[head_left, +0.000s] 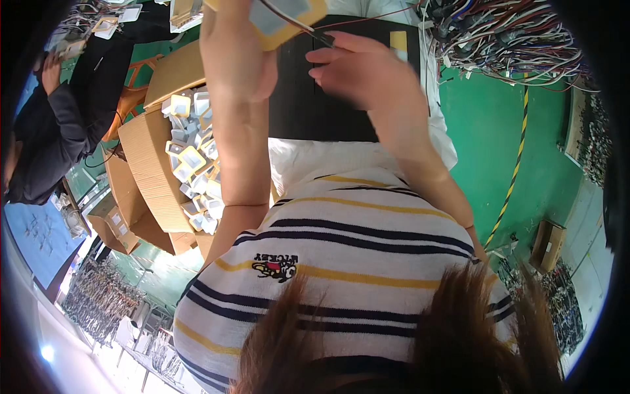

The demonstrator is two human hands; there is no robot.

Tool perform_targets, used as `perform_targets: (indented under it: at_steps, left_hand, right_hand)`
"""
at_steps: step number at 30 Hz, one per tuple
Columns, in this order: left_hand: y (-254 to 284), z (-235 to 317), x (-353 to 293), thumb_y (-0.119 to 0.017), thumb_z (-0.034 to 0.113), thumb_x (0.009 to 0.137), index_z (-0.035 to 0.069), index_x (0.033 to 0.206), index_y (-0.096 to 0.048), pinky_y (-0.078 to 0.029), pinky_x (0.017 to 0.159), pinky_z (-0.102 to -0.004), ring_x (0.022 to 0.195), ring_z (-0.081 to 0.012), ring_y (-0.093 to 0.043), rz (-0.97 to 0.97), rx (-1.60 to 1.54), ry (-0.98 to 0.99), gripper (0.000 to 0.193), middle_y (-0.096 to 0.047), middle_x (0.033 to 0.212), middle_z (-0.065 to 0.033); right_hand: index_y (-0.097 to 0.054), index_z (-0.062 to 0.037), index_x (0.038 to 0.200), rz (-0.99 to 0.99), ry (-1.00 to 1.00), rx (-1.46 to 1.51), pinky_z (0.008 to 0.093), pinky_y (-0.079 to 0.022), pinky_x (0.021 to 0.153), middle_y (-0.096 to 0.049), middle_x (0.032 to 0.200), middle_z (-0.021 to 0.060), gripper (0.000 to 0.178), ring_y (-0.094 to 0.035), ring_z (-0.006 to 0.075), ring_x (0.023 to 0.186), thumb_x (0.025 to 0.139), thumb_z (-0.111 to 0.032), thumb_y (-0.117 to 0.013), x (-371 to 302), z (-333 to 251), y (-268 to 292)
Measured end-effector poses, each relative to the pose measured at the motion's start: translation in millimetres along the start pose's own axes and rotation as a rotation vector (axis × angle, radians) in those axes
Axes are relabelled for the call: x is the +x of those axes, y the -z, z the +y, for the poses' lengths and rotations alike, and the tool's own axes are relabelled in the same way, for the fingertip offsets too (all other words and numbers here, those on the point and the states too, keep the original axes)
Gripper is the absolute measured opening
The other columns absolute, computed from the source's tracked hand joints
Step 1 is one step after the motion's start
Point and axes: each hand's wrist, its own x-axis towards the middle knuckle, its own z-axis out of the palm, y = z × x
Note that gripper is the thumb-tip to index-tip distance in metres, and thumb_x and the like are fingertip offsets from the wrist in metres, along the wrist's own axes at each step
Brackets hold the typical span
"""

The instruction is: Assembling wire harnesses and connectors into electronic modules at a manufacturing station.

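Observation:
At the top of the view my left hand [236, 62] holds a yellow-rimmed unit with a grey-blue face [283, 18]. Its fingertips run out past the upper edge, so part of the grip is hidden. A dark cable [285, 16] crosses the unit's face toward my right hand [367, 71]. That hand is closed in a pinch on the cable's dark end, by the unit's right side, and is somewhat smeared by motion. Both hands are above a black board [315, 118] in front of me. A small yellow and white piece [398, 43] lies on the board's right part.
Left of my arm, a cardboard box [147, 171] holds many similar yellow-rimmed units [191, 159]. Bundled wires [505, 39] hang at upper right. A person in dark clothes [65, 125] works at far left. Yellow-black tape [518, 157] runs along the green floor [479, 131].

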Motion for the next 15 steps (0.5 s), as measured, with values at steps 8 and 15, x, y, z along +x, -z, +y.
perform_targets:
  at_steps: [8,15]
  left_hand:
    - [-7.2,-9.5,-12.8,-0.047,0.016,0.093,0.000,0.118,-0.052,-0.055,0.066,-0.0314,0.080,-0.0196,-0.064,-0.065,0.070,0.041,0.030,-0.062,0.098,-0.0107]
    - [-5.3,-16.8,-6.7,-0.047,0.018,0.092,-0.002,0.109,-0.053,-0.055,0.064,-0.0316,0.073,-0.0220,-0.064,-0.024,-0.083,0.209,0.027,-0.063,0.088,-0.0109]
  right_hand:
    - [-0.061,0.0041,0.108,-0.233,-0.058,-0.410,0.0234,-0.048,0.067,-0.064,0.081,0.0077,0.032,-0.058,0.0130,0.072,0.098,-0.024,-0.051,0.5,-10.7,-5.4]
    - [-0.060,0.0046,0.110,-0.128,0.130,-0.379,0.0231,-0.045,0.064,-0.061,0.077,0.0060,0.028,-0.054,0.0117,0.068,0.097,-0.019,-0.052,-6.3,2.2,-12.7]
